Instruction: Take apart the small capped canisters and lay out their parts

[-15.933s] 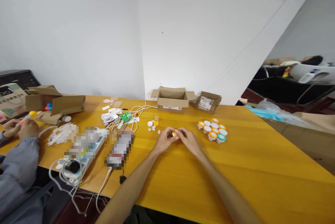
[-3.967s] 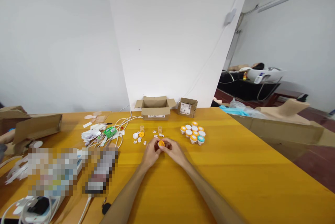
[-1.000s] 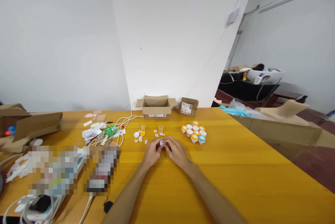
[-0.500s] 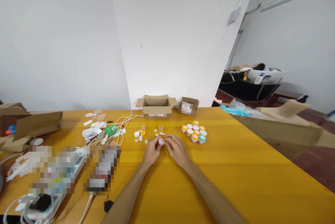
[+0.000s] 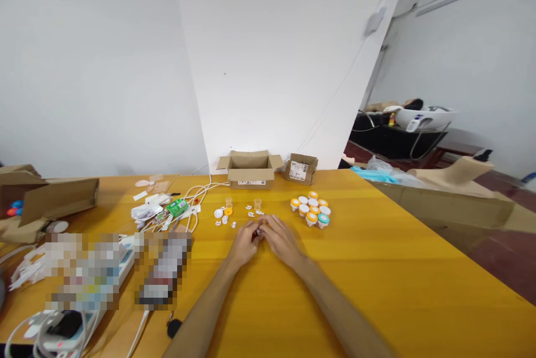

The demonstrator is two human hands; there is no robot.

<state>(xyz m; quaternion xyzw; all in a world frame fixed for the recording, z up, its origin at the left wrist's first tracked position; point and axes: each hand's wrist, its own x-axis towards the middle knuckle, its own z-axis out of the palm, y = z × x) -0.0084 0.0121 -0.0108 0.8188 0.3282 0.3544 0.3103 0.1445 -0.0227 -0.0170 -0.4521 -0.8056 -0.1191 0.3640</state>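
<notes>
My left hand (image 5: 243, 243) and my right hand (image 5: 281, 240) meet over the yellow table (image 5: 377, 268), fingers pinched together round a small white part (image 5: 259, 230) that is mostly hidden between them. Just beyond the hands lie loose white and orange caps (image 5: 224, 214) and two small clear cups (image 5: 257, 203). To the right of those stands a cluster of small capped jars (image 5: 312, 210) with orange, white and teal lids.
Two open cardboard boxes (image 5: 250, 168) stand at the table's far edge by the wall. White cables and a green packet (image 5: 178, 207) lie to the left, with a power strip (image 5: 62, 324) near the front left. Another cardboard box (image 5: 54, 196) sits far left.
My fingers have closed further over the small white part, which showed plainly half a second ago. Four seconds ago an orange cap was between my hands.
</notes>
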